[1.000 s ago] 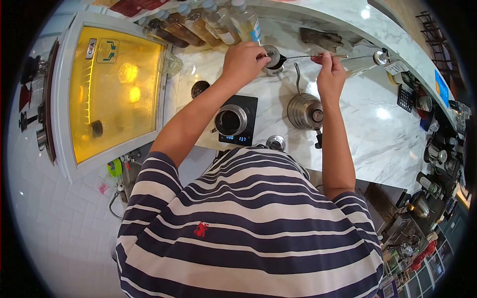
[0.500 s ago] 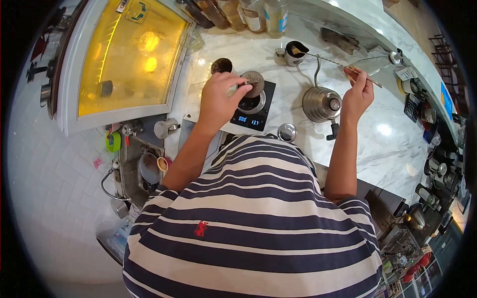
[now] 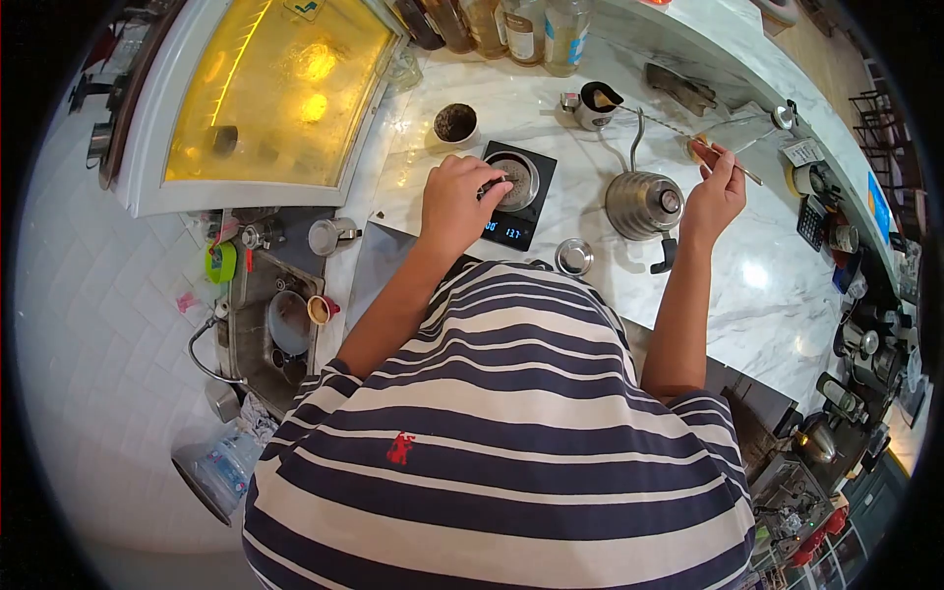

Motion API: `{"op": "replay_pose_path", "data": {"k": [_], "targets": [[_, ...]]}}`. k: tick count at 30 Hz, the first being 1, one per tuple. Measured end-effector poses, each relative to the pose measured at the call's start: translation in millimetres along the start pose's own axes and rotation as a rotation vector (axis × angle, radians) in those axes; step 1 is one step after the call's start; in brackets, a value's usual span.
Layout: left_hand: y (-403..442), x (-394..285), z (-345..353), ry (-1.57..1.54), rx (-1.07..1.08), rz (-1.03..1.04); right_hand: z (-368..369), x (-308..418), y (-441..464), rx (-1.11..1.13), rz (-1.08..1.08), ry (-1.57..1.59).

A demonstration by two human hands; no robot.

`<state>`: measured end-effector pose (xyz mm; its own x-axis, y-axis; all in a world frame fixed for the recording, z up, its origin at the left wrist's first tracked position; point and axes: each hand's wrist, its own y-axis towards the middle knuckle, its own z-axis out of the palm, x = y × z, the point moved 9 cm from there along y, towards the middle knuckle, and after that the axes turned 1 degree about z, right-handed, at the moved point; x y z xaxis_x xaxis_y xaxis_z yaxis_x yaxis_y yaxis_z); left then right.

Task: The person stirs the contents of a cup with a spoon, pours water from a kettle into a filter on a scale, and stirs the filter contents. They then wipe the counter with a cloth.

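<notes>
My left hand (image 3: 454, 205) is closed, thumb and fingers pinched at the middle of a round, perforated metal filter disc (image 3: 518, 183). The disc sits inside a round metal coffee filter cup (image 3: 534, 177) on a black digital scale (image 3: 520, 224), whose display reads about 13.7. Fingers hide part of the cup and the display. Off to the right, my right hand (image 3: 717, 202) grips a long twisted bar spoon (image 3: 657, 119), held slanting. Its far end reaches to a small dark-mouthed pitcher (image 3: 593, 108). A steel gooseneck kettle (image 3: 637, 206) stands between my hands.
Behind the scale is a cup with dark residue (image 3: 455, 123). A small metal dish (image 3: 573, 258) lies near the counter's front edge. Several bottles (image 3: 521, 34) line the back. On the left are a yellow-lit cabinet (image 3: 285, 93), a metal pitcher (image 3: 329, 236) and a sink (image 3: 251, 334).
My left hand has lowered the perforated disc from above the scale into the filter cup. My right hand still holds the bar spoon. The view has shifted slightly.
</notes>
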<state>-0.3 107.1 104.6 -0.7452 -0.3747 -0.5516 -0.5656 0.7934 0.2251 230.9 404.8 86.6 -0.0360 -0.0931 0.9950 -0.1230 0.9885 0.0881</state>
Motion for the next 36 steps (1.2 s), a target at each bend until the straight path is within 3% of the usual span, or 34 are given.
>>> {"op": "replay_pose_path", "data": {"k": [15,21,24,28,33,36], "targets": [[-0.7,5.5,5.4,-0.053,-0.092,0.021,-4.9,7.3,-10.3,0.004,0.005,0.022],[-13.1,13.2,-20.8,-0.111,-0.267,-0.03,-11.5,15.5,-10.6,-0.021,-0.019,0.034],[-23.2,44.3,-27.9,-0.184,-0.342,-0.126,-13.8,19.8,-13.4,-0.035,0.011,0.111],[-40.0,100.2,-27.1,-0.322,-0.389,-0.409,-10.3,37.4,-34.9,-0.037,0.033,0.214],[-38.5,183.3,18.3,-0.428,-0.293,-0.52,17.0,50.8,-63.4,0.004,0.068,0.325],[-20.6,193.8,32.7,-0.277,-0.244,-0.4,43.0,49.1,-77.5,0.061,0.094,0.333]]}}
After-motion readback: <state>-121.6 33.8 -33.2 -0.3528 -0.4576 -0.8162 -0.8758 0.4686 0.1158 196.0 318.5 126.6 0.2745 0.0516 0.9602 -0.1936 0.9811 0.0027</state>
